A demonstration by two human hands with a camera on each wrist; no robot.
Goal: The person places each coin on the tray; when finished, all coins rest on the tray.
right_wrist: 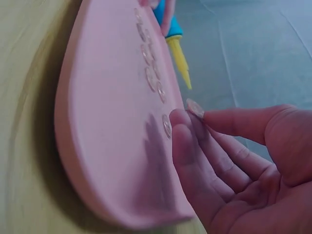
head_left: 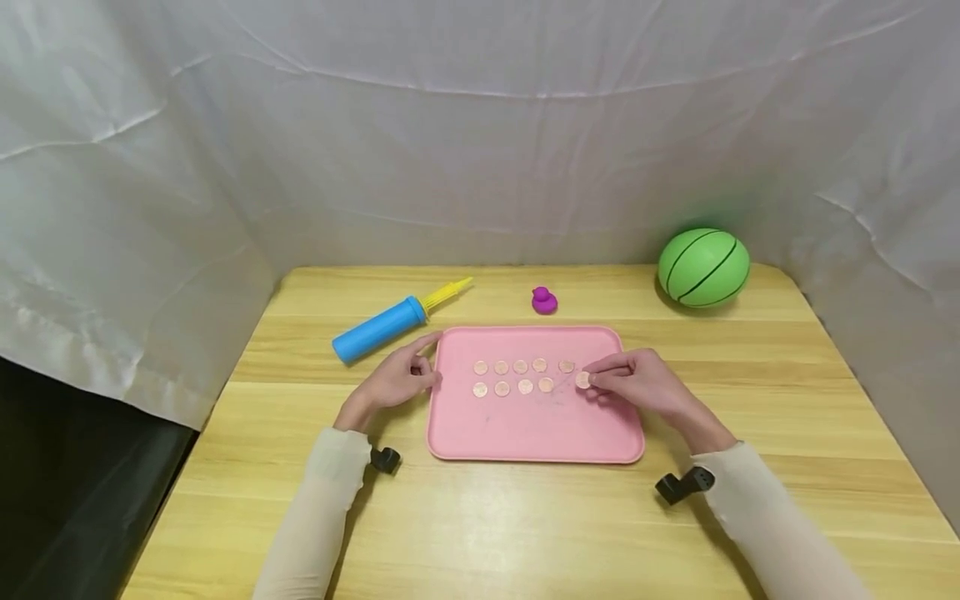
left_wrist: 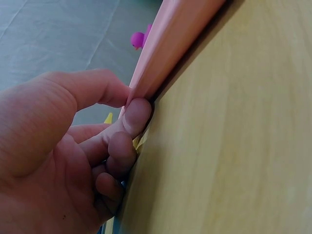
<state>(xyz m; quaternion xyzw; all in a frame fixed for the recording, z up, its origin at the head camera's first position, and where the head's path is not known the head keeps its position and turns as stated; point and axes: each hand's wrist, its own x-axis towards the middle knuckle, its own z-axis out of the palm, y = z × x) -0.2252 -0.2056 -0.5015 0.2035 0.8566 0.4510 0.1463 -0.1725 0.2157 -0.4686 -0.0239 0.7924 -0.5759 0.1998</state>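
My right hand (head_left: pixel 639 382) pinches a copper-coloured coin (head_left: pixel 583 380) between thumb and fingers, held just above the right part of a pink tray (head_left: pixel 525 437). In the right wrist view the coin (right_wrist: pixel 195 108) stands tilted at the fingertips. Several similar coins lie flat on the tray in two rows; the coin (head_left: pixel 566 367) at the right end of the far row sits a little apart from the others. At the tray's left side, my left hand (head_left: pixel 397 377) grips the rim (left_wrist: pixel 146 83) between thumb and a curled finger, its index finger stretched toward the far corner.
Behind the tray stands a small purple rubber duck (head_left: pixel 544 301). A blue hand pump (head_left: pixel 381 328) with a yellow nozzle lies at the back left. At the back right rests a green ball (head_left: pixel 703 268) with black lines. Pale curtains (head_left: pixel 480 167) hang around the wooden table (head_left: pixel 495 533).
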